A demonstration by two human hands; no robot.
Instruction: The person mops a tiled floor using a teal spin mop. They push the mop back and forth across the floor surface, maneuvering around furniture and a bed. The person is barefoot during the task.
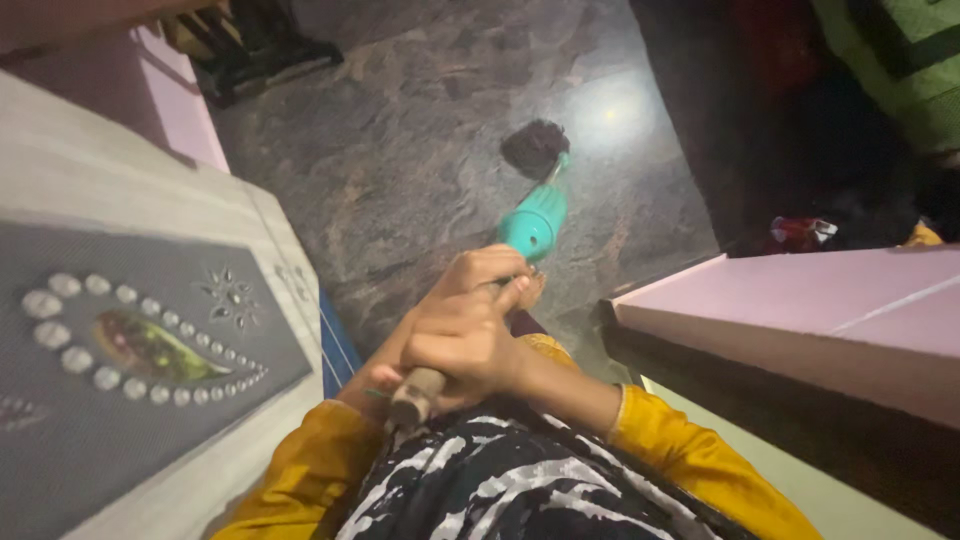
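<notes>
Seen from the head camera, the person holds a broom (500,270) with both hands, its wooden handle running from the lap up and away toward the dark stone floor (400,150). The right hand (470,330) is wrapped tight around the handle just below the teal plastic collar (533,222), fingers curled over the top. The left hand (375,385) sits lower, near the butt end of the stick, mostly hidden behind the right one and a yellow sleeve (300,470); it appears closed on the handle too, though little of it shows. The dark brush end (535,147) rests on or just above the floor, well apart from the hands. Judging by its look, the broom should be light and stiff, the stick dry and easy to hold, the collar smoother and more slippery, the bristles soft; the bare wood between butt and collar seems the sensible place to grip, hands spread for leverage. To the left stands a pale cabinet (150,190) with a grey panel (120,420) decorated with a leaf shape ringed by pale beads. To the right a pink ledge (820,310) juts out, and beyond it lies a small red and white packet (800,232) on the floor, too blurred to describe further.
</notes>
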